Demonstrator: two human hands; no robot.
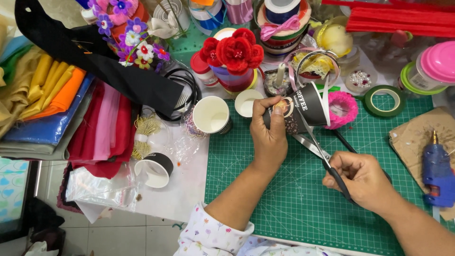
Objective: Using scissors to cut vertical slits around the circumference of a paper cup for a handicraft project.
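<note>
My left hand (268, 135) grips a black paper cup (303, 106) lying on its side above the green cutting mat (294, 199). My right hand (362, 180) holds black-handled scissors (315, 147), and the blades reach up into the cup's wall near its base. A strip of the cup's rim curls away at the right side. A pink crocheted ring (343, 110) lies just right of the cup.
White-lined paper cups (211, 115) (154, 170) stand left of the mat. A blue glue gun (438, 175) rests on brown cardboard at right. Green tape roll (384, 100), red fabric flowers (234, 52), ribbon spools and folded cloth (52, 90) crowd the back and left.
</note>
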